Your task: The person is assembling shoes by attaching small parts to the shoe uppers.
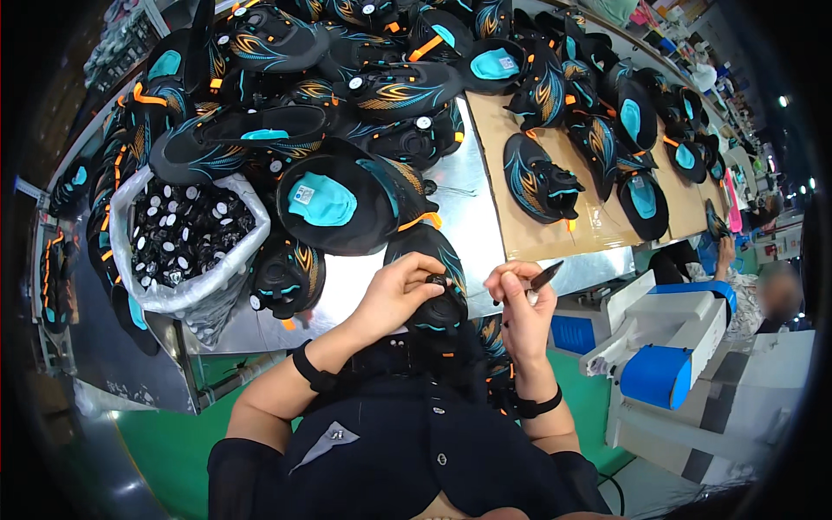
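Observation:
Right in front of my body is a black shoe upper (427, 247) with teal and orange line patterns. My left hand (394, 299) is closed over it, thumb and fingers pinching a small round black dial (437, 281) at the upper. Just to the right, apart from the upper, my right hand (526, 305) is closed around a dark, slim, pen-shaped tool (546, 276). The tool's thicker end sticks out above the fingers; most of the rest is hidden by the hand.
A white plastic bag (130, 282) full of black dials stands at the left of the metal table (464, 182). Many similar uppers crowd the back, and several lie on a cardboard sheet (507, 130). A white and blue machine (646, 338) and another person (741, 286) are at the right.

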Tool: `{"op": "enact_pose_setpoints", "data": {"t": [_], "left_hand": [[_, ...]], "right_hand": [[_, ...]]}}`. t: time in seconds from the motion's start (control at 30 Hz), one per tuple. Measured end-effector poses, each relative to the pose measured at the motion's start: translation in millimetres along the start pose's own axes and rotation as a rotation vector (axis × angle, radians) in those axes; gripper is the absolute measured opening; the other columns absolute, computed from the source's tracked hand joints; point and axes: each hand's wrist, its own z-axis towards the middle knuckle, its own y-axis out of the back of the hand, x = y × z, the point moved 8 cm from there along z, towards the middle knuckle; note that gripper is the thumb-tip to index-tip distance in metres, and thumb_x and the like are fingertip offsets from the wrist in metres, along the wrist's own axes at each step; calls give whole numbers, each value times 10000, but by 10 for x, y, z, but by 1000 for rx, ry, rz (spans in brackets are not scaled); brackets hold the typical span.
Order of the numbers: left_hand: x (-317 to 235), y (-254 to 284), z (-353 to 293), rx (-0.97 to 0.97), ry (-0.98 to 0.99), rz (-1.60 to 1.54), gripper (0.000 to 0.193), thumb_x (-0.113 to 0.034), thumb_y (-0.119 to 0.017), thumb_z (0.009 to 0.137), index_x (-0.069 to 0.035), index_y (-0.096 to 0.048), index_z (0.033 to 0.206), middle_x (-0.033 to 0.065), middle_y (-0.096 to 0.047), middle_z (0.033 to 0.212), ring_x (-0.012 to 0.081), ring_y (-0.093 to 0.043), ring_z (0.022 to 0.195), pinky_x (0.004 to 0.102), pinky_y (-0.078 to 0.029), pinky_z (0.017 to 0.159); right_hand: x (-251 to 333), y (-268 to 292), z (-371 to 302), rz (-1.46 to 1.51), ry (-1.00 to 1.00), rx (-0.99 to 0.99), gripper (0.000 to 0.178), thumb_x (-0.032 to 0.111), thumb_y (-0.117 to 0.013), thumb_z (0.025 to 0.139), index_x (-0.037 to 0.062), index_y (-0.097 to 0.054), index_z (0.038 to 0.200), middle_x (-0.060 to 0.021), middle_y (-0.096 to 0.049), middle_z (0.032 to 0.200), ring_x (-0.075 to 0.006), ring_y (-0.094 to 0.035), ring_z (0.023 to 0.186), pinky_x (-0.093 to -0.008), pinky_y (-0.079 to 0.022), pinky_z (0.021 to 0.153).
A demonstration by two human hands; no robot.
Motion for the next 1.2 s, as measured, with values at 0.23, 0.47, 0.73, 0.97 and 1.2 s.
{"op": "enact_pose_setpoints", "data": {"t": [0.23,0.47,0.73,0.97,1.2], "left_hand": [[-187,152,-29,68,79,-657,198,-20,-605,877,-16,-572,1073,82,-630,1040,179,-614,999,316,-487,897],[-250,197,-168,51,125,-745,231,-5,-606,875,-17,-577,1104,76,-617,1064,163,-613,971,294,-494,843],[-231,215,-204,34,101,-666,300,28,-627,847,-5,-582,1142,64,-624,1053,138,-605,968,261,-484,824],[-298,250,-213,16,80,-469,448,65,-630,824,5,-504,1249,74,-640,1049,119,-597,973,267,-477,872],[-280,229,-172,178,195,-231,641,110,-588,802,-5,-376,1396,111,-680,1016,122,-619,888,260,-492,835]], "right_hand": [[-79,-341,-56,-170,-93,121,39,2,-623,871,-11,-624,908,-42,-621,759,-55,-483,615,-194,-382,579],[129,-518,-47,-469,217,131,16,1,-660,835,5,-648,846,-13,-567,675,-62,-448,551,-224,-344,494],[230,-602,-94,-545,289,176,48,-11,-677,794,25,-644,791,-46,-559,639,-147,-487,542,-273,-375,512],[250,-723,-97,-734,469,321,120,-12,-694,779,38,-616,855,-58,-573,645,-180,-537,574,-286,-415,545],[-136,-719,-20,-474,-200,515,370,-54,-714,760,36,-543,1076,4,-559,649,-36,-517,594,-197,-415,553]]}}
